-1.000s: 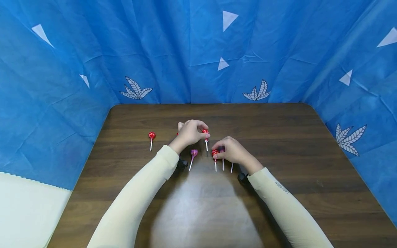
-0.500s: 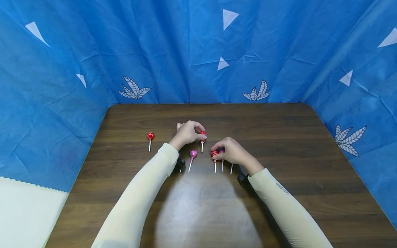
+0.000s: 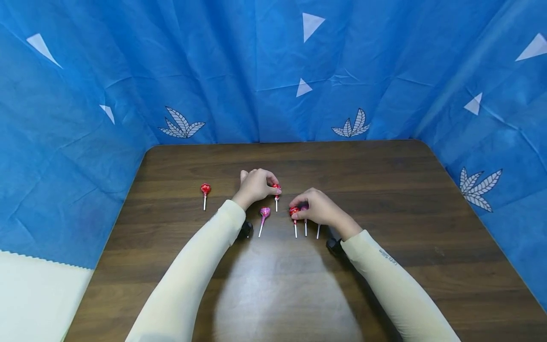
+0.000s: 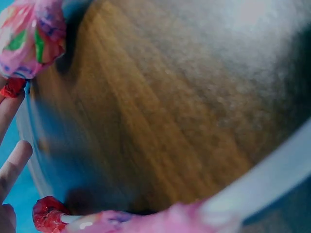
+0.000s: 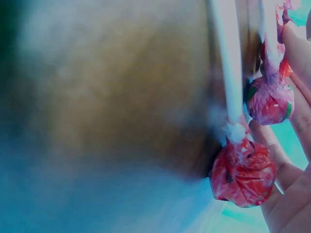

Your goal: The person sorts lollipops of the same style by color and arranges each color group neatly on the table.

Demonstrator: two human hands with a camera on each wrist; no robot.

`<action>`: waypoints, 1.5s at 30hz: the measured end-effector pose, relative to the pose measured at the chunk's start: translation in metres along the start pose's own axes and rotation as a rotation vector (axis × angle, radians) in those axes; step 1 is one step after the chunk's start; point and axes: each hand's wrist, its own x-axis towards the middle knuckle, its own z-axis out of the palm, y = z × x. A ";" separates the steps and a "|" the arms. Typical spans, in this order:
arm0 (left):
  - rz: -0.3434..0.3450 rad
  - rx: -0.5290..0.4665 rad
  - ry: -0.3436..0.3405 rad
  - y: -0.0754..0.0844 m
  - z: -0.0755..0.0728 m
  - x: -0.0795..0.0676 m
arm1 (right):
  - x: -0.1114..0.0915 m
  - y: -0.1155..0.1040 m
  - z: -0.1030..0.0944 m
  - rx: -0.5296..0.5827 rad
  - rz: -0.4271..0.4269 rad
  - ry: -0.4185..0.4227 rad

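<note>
Red lollipops [image 3: 293, 211], long axes fore-and-aft, heads away, in the pinch of both hands [image 3: 320, 208]

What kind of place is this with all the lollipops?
It looks like a little curtained-off table space, probably indoors. A patterned blue curtain hangs behind and beside a wood-grain table, and several lollipops lie on top.

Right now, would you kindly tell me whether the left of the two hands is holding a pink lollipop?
No, in the head view the left hand pinches a red lollipop near its head.
</note>
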 end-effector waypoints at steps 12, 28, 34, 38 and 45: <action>0.001 0.049 0.015 0.002 0.004 0.001 | 0.020 0.004 -0.046 0.116 0.189 0.079; 0.004 0.071 0.007 0.005 0.005 0.000 | 0.032 0.040 -0.056 0.083 0.276 0.046; 0.010 0.085 0.003 0.007 0.006 0.000 | 0.032 0.039 -0.053 0.078 0.275 0.028; 0.018 0.085 0.002 0.007 0.006 0.000 | 0.032 0.040 -0.049 0.063 0.268 0.021; 0.010 0.082 0.006 0.005 0.006 0.000 | 0.035 0.043 -0.044 0.057 0.253 0.029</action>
